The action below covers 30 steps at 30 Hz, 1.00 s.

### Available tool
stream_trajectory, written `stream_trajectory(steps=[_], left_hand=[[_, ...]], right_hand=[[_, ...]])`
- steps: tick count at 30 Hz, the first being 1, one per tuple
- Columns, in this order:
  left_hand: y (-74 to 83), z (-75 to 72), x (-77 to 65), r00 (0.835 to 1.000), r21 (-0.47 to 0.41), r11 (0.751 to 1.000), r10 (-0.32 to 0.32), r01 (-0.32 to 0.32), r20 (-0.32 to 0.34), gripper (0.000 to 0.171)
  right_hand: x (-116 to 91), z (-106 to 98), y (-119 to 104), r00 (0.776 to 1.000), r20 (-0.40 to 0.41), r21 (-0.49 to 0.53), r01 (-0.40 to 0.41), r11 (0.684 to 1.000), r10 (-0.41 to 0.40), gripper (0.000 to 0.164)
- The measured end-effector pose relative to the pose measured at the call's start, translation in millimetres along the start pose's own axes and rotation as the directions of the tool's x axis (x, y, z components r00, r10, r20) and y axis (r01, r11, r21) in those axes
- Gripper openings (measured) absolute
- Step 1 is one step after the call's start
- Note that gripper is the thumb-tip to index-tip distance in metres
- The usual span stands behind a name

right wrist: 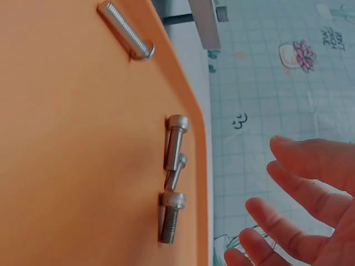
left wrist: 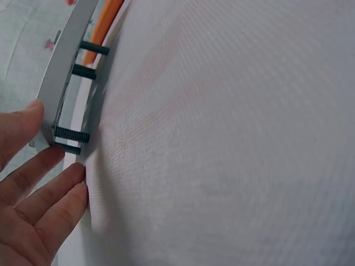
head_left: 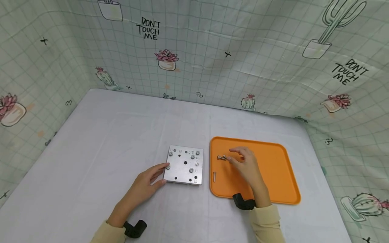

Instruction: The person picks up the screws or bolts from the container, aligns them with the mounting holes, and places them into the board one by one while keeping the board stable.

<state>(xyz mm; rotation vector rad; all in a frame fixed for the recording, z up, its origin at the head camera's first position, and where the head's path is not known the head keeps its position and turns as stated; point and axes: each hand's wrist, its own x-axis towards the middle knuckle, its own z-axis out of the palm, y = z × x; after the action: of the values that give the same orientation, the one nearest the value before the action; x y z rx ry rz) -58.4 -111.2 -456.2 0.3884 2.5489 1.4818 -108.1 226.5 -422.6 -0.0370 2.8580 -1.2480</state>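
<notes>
A square silver metal plate [head_left: 182, 173] stands raised off the table on bolt shanks [left wrist: 72, 134] that protrude below it; bolt heads and holes dot its top. My left hand [head_left: 145, 184] holds its near left corner, thumb at the front edge and fingertips along the left edge. Over the orange tray [head_left: 273, 182], my right hand [head_left: 247, 167] hovers with fingers spread and nothing in them. Beneath its fingertips lie a long socket-head bolt [right wrist: 175, 141], a smaller screw [right wrist: 176, 173] and a short thick bolt [right wrist: 170, 219]. Another screw [head_left: 214, 176] lies apart, nearer the tray's left rim.
The tray stands right of the plate on a white-covered table [head_left: 106, 135], with a narrow gap between them. A patterned fabric backdrop [head_left: 197, 44] rises behind and at both sides. Black wrist mounts [head_left: 135, 229] sit on both forearms.
</notes>
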Motion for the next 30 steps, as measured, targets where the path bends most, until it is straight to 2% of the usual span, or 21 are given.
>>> stream_trajectory(steps=[6,13,18,30], left_hand=[[-0.6,3.9,-1.8,1.0,0.007,1.0,0.0,0.0,-0.009,0.055],[0.1,8.0,-4.0,1.0,0.002,1.0,-0.01,0.01,-0.017,0.054],[0.9,8.9,-5.0,1.0,0.0,1.0,-0.009,0.009,-0.019,0.054],[0.4,9.2,-4.6,1.0,-0.004,1.0,0.0,0.0,-0.021,0.053]], right_hand=[[0,-3,8,1.0,0.01,-0.063,-0.009,0.998,0.01,0.033],[1,-3,18,0.997,0.057,-0.127,-0.042,0.991,0.05,0.034],[1,-3,24,0.994,0.078,-0.139,-0.071,0.988,0.082,0.034],[4,-1,32,0.993,0.085,-0.179,-0.068,0.982,0.085,0.03]])
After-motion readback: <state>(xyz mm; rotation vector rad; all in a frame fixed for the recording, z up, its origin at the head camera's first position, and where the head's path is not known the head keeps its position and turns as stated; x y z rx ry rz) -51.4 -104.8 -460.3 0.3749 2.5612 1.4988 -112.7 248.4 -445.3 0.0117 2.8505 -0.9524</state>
